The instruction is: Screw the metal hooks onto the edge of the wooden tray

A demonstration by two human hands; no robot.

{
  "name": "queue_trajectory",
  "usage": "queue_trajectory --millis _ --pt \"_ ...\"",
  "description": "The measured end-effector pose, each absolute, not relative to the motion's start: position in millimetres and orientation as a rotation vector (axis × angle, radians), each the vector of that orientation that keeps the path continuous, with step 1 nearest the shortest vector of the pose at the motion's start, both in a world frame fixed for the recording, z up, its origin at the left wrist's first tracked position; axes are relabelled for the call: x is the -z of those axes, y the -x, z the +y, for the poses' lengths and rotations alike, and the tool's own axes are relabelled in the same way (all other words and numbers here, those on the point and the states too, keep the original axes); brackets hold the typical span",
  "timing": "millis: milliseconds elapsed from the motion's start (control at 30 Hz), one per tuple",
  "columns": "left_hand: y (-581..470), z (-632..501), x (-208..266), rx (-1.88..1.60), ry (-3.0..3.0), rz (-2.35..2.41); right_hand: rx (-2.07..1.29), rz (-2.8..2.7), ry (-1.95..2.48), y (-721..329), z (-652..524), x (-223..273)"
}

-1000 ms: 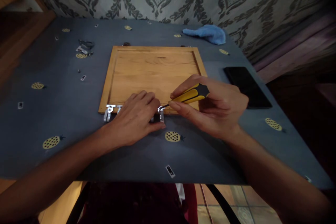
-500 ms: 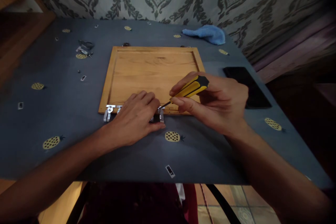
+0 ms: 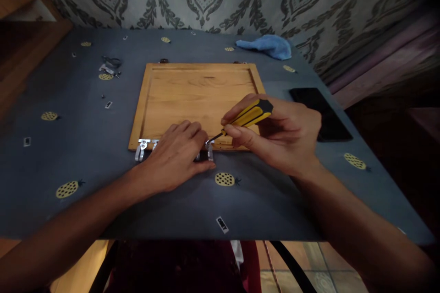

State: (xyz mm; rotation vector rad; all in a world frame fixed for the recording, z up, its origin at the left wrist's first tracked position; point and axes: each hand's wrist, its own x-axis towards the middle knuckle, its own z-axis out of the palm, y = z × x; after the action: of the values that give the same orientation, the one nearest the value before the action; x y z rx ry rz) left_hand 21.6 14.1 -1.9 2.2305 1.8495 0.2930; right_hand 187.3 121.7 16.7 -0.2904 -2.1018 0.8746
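Observation:
A framed wooden panel [image 3: 195, 96] lies flat on the table. Along its near edge sits a silvery metal bracket [image 3: 142, 149] with hook-shaped ends. My left hand [image 3: 178, 155] is over the middle of this bracket, fingers bent on the panel side and thumb on the near side, hiding most of it. Between the thumb and fingers of my right hand [image 3: 285, 130] is a screwdriver [image 3: 249, 113] with a yellow and black handle. It slants down to the left, and its tip meets the bracket's right end; any screw head there is too small to make out.
A black phone [image 3: 323, 114] lies right of the panel, partly behind my right hand. A blue cloth [image 3: 268, 46] is at the back. Small metal parts [image 3: 109, 67] lie at the back left, with a tiny piece [image 3: 102, 96] nearer. Dark fittings [image 3: 163, 61] show at the panel's far edge.
The view has shifted slightly. Both hands keep their places, with the screwdriver tip still at the bracket's right end.

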Motion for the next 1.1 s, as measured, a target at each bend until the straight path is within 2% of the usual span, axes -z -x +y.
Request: queue_trajectory --millis 200,1100 --pt "-20.8 13.6 2.5 -0.33 -2.257 1.849 -0.844 -1.911 0.369 -186.7 118.7 -20.2" --pt "-20.9 13.3 7.3 -0.397 -2.268 1.87 -0.881 -2.076 0.279 -184.4 124.1 -12.5"
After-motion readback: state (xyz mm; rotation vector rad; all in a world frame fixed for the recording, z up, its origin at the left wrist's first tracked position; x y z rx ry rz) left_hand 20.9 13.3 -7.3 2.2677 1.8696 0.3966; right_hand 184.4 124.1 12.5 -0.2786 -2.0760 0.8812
